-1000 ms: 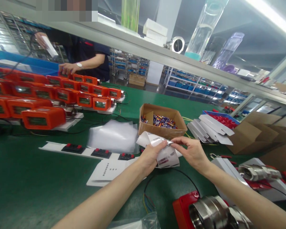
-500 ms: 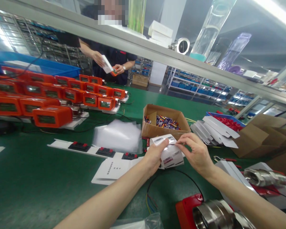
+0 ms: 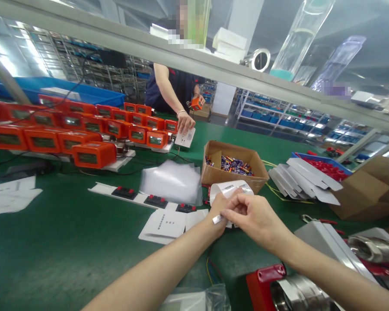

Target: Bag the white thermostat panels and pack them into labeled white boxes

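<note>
My left hand grips a curled white label sheet just in front of a cardboard box. My right hand lies over the left one and pinches a small white sticker between thumb and finger, peeled off the sheet. Both hands hover above the green table. The box holds several small purple batteries.
Orange devices stand in rows at the left. White strips with black terminal blocks, plastic bags and papers lie ahead. Flat white cartons and a blue tray of red parts lie right. A steel fitting on a red unit sits near. A co-worker's hand touches a white box.
My right hand has pulled a small sticker off the sheet toward me, crossing over my left hand. The co-worker has moved right and set a hand down on a white box.
</note>
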Motion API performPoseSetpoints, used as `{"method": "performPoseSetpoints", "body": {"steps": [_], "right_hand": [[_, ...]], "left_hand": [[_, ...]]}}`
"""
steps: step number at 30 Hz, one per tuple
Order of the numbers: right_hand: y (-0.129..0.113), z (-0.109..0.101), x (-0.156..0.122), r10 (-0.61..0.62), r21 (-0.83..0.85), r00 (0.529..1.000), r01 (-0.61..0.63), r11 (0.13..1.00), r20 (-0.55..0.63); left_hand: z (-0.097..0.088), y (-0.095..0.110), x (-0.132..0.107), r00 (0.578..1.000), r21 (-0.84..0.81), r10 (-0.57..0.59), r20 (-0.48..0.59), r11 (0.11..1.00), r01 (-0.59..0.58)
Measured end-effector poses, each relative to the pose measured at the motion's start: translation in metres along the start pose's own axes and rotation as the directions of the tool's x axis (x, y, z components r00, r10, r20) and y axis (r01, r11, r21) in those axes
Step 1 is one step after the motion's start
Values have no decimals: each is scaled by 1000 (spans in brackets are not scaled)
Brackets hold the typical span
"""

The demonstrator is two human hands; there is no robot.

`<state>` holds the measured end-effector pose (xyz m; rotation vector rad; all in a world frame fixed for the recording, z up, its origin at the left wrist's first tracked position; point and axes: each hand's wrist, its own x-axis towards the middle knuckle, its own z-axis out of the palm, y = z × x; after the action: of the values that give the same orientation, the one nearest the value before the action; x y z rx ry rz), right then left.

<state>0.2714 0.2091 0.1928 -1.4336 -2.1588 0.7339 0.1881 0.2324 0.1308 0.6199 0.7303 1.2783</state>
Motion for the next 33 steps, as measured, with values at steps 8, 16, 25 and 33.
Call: {"method": "performPoseSetpoints", "body": {"steps": [8, 16, 25, 33], "right_hand": [[45, -36, 17, 88, 138, 981, -65, 988, -172], [59, -43, 16, 103, 254, 994, -92, 963, -28], [73, -41, 12, 123, 203, 992, -119, 972, -10], [72, -41, 10, 126, 217, 992, -121, 969, -8]], "left_hand": [[-10, 0, -3, 996, 12, 67, 60, 998, -68], [-17, 6, -3, 988, -58, 37, 151, 998, -29], [-25, 41, 12, 986, -152, 123, 111, 983, -105], [-30, 49, 16, 984, -123, 138, 111, 985, -125]]}}
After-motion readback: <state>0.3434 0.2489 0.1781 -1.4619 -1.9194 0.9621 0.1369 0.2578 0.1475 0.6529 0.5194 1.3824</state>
